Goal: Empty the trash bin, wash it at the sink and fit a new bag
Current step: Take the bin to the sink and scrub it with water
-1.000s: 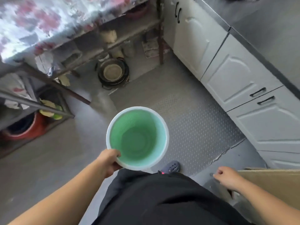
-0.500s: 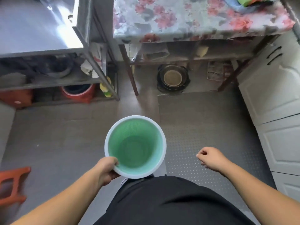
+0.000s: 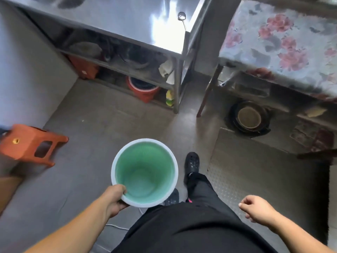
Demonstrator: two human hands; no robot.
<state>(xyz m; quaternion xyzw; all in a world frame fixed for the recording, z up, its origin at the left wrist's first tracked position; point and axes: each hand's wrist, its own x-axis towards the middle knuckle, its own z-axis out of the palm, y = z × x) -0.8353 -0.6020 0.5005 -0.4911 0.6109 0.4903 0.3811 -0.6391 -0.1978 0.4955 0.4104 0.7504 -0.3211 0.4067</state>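
On the floor's left edge: orange stool (image 3: 27, 143), tipped. Centre, carried above the floor: trash bin (image 3: 145, 172), green inside, white rim, no bag, no trash; left hand (image 3: 114, 199) pinches its near rim, thumb inside. Right: right hand (image 3: 257, 209), loosely curled, holding nothing. Risk: one-handed rim hold may slip, dropping the bin mid-stride.

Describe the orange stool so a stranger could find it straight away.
Start at the steel table at the top left, then follow the grey floor down toward the left edge. There the orange stool lies tipped over, legs pointing right. The red bucket under the table is round; the stool is boxy, with cut-out holes.
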